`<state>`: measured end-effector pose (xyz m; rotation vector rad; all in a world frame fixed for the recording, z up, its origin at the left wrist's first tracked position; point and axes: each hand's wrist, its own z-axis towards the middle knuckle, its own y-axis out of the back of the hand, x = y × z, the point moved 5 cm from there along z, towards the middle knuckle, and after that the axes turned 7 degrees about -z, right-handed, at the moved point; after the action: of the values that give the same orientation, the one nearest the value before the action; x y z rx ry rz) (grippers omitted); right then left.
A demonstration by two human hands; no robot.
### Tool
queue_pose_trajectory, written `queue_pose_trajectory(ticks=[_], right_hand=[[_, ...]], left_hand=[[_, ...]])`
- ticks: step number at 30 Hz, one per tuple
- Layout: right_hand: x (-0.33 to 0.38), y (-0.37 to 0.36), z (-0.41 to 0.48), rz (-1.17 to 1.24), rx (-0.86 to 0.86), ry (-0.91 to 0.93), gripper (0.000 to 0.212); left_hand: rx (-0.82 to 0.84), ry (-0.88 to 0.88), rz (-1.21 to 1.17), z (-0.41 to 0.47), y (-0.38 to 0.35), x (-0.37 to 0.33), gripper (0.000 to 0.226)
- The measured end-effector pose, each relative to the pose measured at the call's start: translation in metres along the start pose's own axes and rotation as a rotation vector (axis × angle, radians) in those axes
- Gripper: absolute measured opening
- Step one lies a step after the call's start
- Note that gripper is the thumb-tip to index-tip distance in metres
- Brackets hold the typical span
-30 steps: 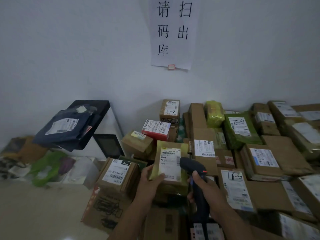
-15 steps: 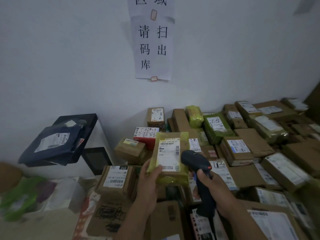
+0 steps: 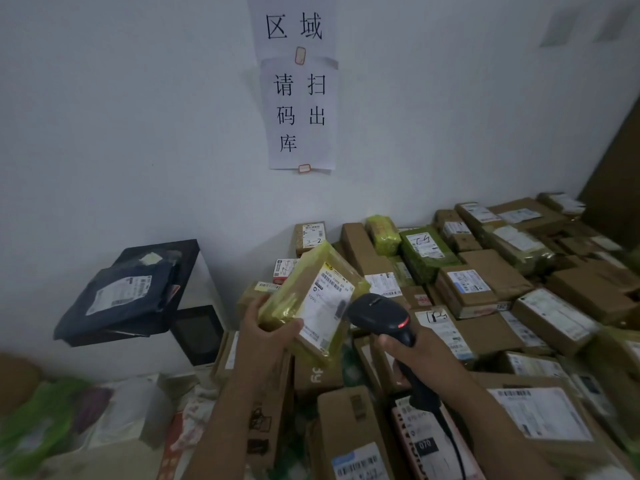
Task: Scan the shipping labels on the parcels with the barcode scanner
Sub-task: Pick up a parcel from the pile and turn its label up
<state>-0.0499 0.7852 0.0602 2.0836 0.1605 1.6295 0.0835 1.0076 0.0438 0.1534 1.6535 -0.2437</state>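
Observation:
My left hand (image 3: 268, 336) grips a small box wrapped in yellow-green tape (image 3: 304, 299), lifted above the pile and tilted to the right. Its white shipping label (image 3: 327, 304) faces the scanner. My right hand (image 3: 414, 355) holds the black barcode scanner (image 3: 379, 315) by its handle, with the head close to the label's right side. A red light shows on the scanner's head. Its cable runs down past my right forearm.
Many cardboard parcels (image 3: 467, 289) with white labels fill the floor from the centre to the right, up to the wall. A dark bag parcel (image 3: 117, 299) lies on a black stand at left. Soft bags (image 3: 45, 420) lie at lower left. Paper signs (image 3: 299, 112) hang on the wall.
My left hand has raised the yellow-green box and tilted it to the right. The scanner head has come nearer to its label. The view has tipped upward, showing more wall.

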Motion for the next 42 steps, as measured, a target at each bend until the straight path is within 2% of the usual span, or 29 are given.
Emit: queue_pose_trajectory(ticks=[3, 7, 9, 22, 31, 35, 38, 41, 42], right_hand=[[0.001, 0.003, -0.006, -0.089, 0.014, 0.004, 0.013], [0.005, 0.003, -0.016, -0.204, 0.047, 0.032, 0.01], [0.006, 0.003, -0.02, -0.242, 0.059, 0.035, 0.01], [0.012, 0.008, -0.038, -0.314, 0.09, 0.03, 0.011], [0.0, 0.015, -0.038, -0.277, 0.077, 0.011, 0.015], [-0.012, 0.03, -0.037, -0.185, -0.038, -0.011, 0.015], [-0.025, 0.046, -0.035, -0.115, -0.168, -0.054, 0.025], [-0.039, 0.064, -0.033, -0.045, -0.284, -0.101, 0.034], [-0.043, 0.07, -0.032, -0.03, -0.315, -0.114, 0.037]], left_hand=[[-0.034, -0.008, 0.012, 0.002, 0.024, -0.003, 0.059], [-0.063, 0.034, 0.015, 0.005, 0.044, 0.001, 0.072], [-0.062, 0.02, 0.009, 0.004, 0.047, 0.001, 0.068], [-0.064, 0.002, 0.073, 0.006, 0.053, 0.004, 0.086], [-0.038, -0.01, 0.084, 0.005, 0.03, 0.009, 0.071], [-0.039, 0.07, 0.057, 0.006, 0.005, 0.018, 0.074], [-0.041, 0.186, -0.03, 0.006, -0.028, 0.034, 0.092], [0.03, 0.312, -0.061, 0.009, -0.069, 0.049, 0.056], [0.051, 0.343, -0.067, 0.011, -0.082, 0.055, 0.052]])
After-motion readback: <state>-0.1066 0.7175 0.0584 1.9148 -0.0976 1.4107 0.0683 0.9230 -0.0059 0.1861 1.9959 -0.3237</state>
